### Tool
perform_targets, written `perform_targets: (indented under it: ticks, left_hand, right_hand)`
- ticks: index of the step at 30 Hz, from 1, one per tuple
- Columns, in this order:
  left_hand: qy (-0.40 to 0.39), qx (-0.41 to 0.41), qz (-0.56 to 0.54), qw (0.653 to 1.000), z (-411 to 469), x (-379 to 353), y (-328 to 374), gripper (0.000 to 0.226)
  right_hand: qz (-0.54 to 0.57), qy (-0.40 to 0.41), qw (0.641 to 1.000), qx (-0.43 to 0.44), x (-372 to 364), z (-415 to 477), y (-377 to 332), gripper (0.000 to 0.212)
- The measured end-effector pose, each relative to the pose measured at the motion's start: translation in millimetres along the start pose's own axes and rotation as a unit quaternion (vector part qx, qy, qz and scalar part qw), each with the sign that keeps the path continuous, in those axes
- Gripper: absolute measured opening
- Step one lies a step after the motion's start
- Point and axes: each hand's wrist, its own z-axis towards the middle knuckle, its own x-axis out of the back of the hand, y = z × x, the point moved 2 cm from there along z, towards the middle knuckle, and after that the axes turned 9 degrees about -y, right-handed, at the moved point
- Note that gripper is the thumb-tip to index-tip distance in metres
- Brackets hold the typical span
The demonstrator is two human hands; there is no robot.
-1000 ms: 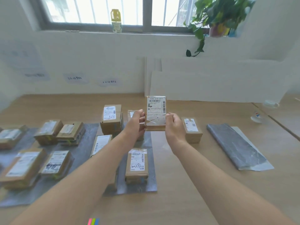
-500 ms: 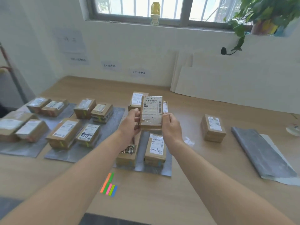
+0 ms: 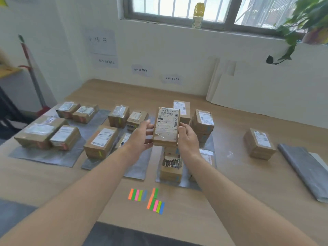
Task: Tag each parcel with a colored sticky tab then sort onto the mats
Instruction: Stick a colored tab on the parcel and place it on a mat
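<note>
Here, a brown labelled parcel [image 3: 166, 126] is held upright above the wooden table [image 3: 230, 183], the left hand [image 3: 140, 137] grasping its left edge and the right hand [image 3: 188, 139] its right. Behind it, other parcels [image 3: 101, 142] sit on grey mats [image 3: 44, 157]. Coloured sticky tabs [image 3: 155, 200] lie nearer.

"500 E72 071" + barcode on held parcel [image 3: 166, 126] label; wall notes illegible.

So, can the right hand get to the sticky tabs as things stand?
Probably, once freed: the right hand and left hand both grip the parcel, but the sticky tabs lie uncovered on the table.
</note>
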Motion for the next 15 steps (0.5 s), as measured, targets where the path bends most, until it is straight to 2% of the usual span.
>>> perform_targets:
  ticks: [2, 5, 8, 15]
  left_hand:
    - [0.006, 0.019, -0.014, 1.000, 5, 39, -2, 0.039]
    - [-0.002, 0.044, -0.010, 0.999, 8, 88, -7, 0.038]
    - [-0.005, 0.072, -0.005, 0.997, 14, 128, -17, 0.037]
    - [0.008, 0.137, -0.002, 0.991, 4, 181, -55, 0.029]
  right_hand:
    - [-0.010, 0.002, 1.000, -0.012, -37, -2, 3, 0.046]
    - [-0.003, 0.013, 1.000, -0.016, -83, -6, -1, 0.028]
    - [-0.004, 0.018, 0.999, -0.044, -122, -8, 9, 0.028]
    - [0.001, -0.004, 0.994, -0.111, -183, -20, 44, 0.031]
